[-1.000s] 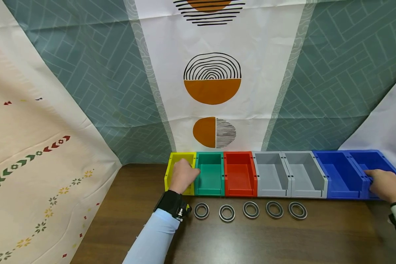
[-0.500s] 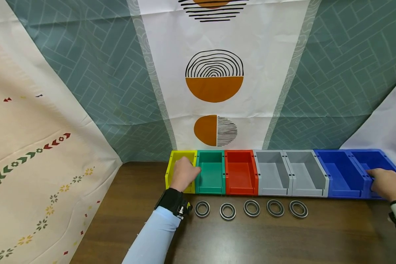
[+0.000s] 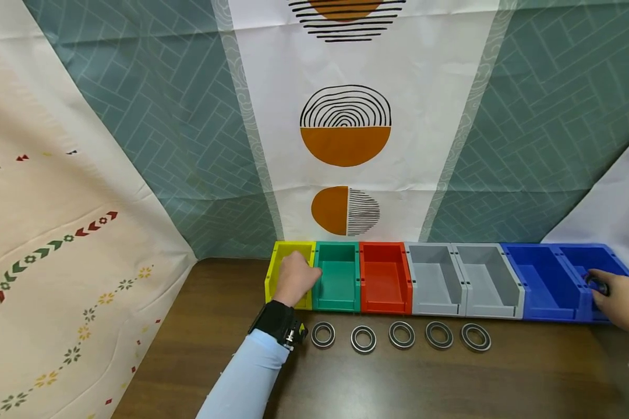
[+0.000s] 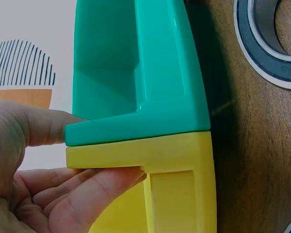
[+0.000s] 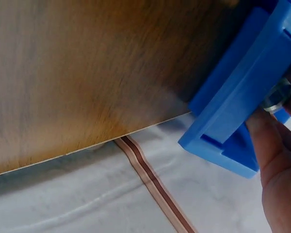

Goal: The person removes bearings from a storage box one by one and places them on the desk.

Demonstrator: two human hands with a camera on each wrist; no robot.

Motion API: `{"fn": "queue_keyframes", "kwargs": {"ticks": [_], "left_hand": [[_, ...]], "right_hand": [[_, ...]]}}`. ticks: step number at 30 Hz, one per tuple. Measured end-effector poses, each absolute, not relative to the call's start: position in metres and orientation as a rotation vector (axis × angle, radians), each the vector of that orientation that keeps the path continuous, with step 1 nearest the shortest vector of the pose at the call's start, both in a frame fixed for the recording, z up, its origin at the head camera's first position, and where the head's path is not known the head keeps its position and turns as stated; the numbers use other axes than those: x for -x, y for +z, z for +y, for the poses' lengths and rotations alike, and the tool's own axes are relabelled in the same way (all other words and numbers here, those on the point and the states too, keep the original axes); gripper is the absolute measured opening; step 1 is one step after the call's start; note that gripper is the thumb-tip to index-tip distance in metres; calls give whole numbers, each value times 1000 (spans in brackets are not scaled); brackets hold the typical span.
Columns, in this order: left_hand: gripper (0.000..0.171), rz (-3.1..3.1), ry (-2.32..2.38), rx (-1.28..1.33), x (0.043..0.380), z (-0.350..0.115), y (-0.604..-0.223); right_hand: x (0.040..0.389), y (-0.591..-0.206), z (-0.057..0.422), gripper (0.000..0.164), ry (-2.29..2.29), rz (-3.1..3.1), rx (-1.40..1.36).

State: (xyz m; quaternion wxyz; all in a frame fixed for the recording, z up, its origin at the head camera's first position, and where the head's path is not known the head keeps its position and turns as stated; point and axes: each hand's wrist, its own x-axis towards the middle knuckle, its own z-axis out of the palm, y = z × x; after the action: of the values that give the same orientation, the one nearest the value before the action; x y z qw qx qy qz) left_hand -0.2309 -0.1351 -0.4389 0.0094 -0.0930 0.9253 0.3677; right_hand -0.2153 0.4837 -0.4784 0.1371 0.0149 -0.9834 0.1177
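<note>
At the left end of the bin row, my left hand (image 3: 295, 279) pinches the adjoining side walls of the yellow bin (image 4: 182, 199) and the green bin (image 4: 167, 63). Its thumb lies on the green side, its fingers on the yellow. Over the rightmost blue bin (image 3: 589, 253), my right hand (image 3: 624, 299) holds a bearing (image 3: 599, 284) between thumb and fingers. In the right wrist view, that bearing (image 5: 279, 95) shows only partly behind the thumb, close to the bin's front.
Several bearings lie in a line on the wooden table (image 3: 398, 384), among them a left one (image 3: 315, 343) and a right one (image 3: 466, 343). A red bin (image 3: 384, 276), two grey bins (image 3: 434, 276) and another blue bin (image 3: 542, 276) stand between my hands. Patterned cloth (image 3: 272, 145) hangs behind.
My right hand has drawn back slightly, and a bearing now shows in its fingers. My left hand keeps its grip on the bin walls. The head view has shifted a little.
</note>
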Motion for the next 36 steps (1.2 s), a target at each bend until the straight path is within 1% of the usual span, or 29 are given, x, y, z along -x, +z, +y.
{"fn": "queue_keyframes", "kwargs": {"ticks": [5, 11, 17, 25, 28, 32, 36], "left_hand": [[35, 2887, 1156, 291, 230, -136, -440], [28, 2884, 1140, 296, 230, -136, -442], [30, 2901, 1133, 284, 231, -138, -446], [30, 2887, 1129, 293, 230, -136, -442], [31, 2884, 1143, 290, 229, -136, -441], [31, 2877, 1164, 287, 228, -136, -440], [31, 2876, 1164, 282, 228, -134, -438]], "right_hand": [[214, -476, 484, 40, 399, -2698, -50], [209, -470, 477, 49, 452, -2569, -62], [197, -453, 460, 58, 460, -2553, -87], [187, -429, 436, 65, 393, -2508, -99], [182, -420, 424, 63, 354, -2537, -95], [177, -410, 413, 56, 368, -2525, -136], [172, -405, 407, 53, 378, -2484, -183]]}}
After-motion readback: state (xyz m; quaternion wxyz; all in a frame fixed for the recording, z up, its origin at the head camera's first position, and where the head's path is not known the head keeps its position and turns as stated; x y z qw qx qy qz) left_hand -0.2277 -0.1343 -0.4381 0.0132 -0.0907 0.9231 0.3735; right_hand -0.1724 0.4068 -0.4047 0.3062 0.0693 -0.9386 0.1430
